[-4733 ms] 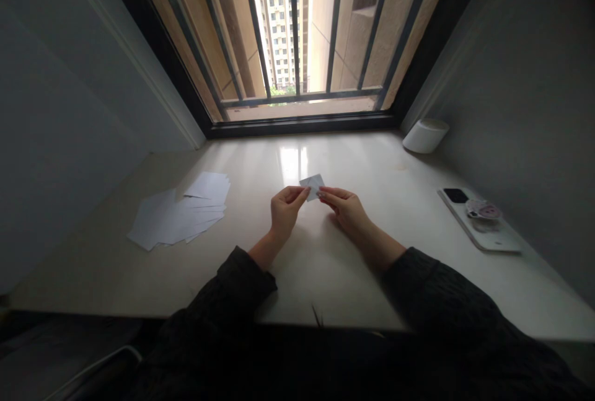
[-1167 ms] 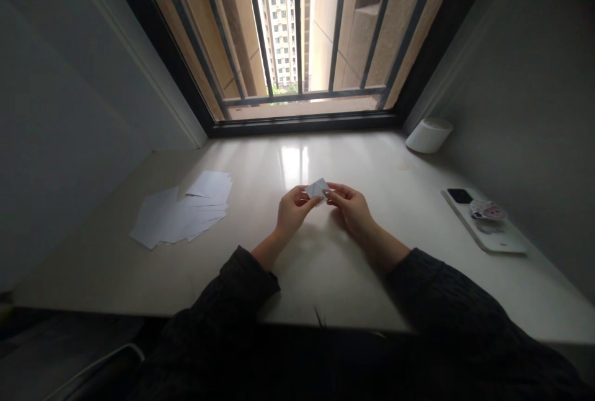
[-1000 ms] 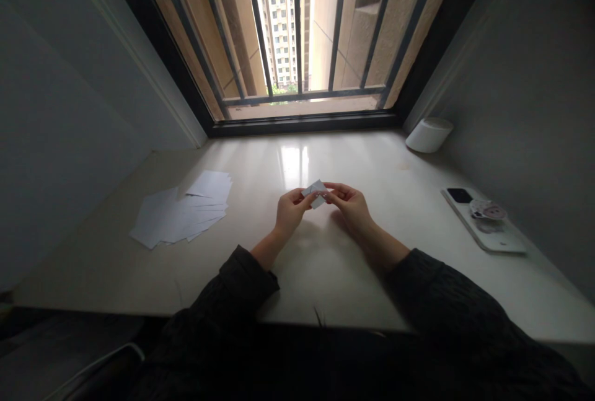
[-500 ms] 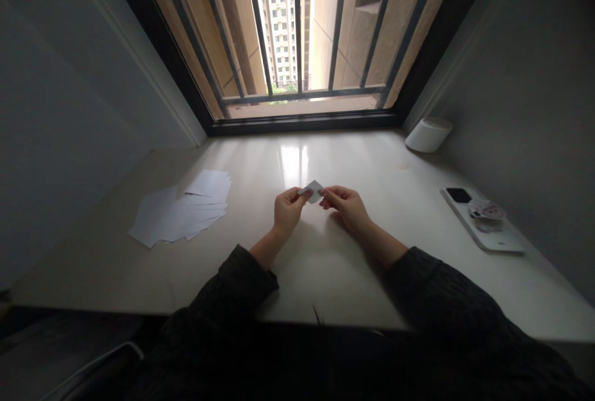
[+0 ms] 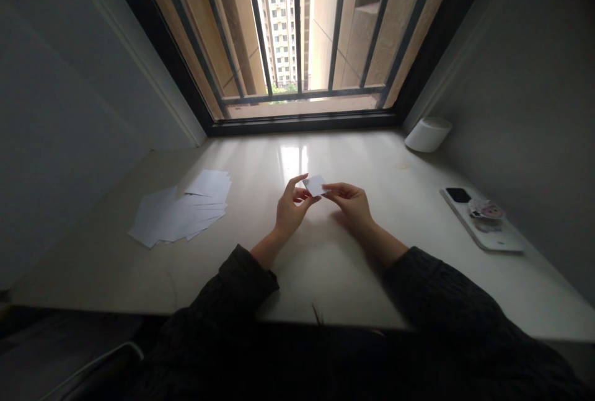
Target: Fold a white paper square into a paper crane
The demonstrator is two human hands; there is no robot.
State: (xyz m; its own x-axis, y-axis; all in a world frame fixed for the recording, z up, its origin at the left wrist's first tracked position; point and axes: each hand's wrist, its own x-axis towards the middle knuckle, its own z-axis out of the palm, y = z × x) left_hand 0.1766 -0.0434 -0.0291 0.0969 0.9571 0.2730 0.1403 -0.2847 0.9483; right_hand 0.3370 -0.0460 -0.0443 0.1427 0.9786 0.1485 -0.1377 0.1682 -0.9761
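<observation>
While it's held just above the table (image 5: 325,264), the small folded paper (image 5: 315,185) sits btwn both hands, right hand (image 5: 352,204) pinching its right edge w/ thumb & fingertips. Left hand (image 5: 289,210) nips the lower-left corner, index finger lifted off. Loose sheets (image 5: 181,210) lie well left; phone (image 5: 483,227) far right.

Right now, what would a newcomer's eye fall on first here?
The left hand and right hand meet on a small white paper over the middle of the table. Next come the loose white sheets fanned out at the left, and a phone near the right wall.
</observation>
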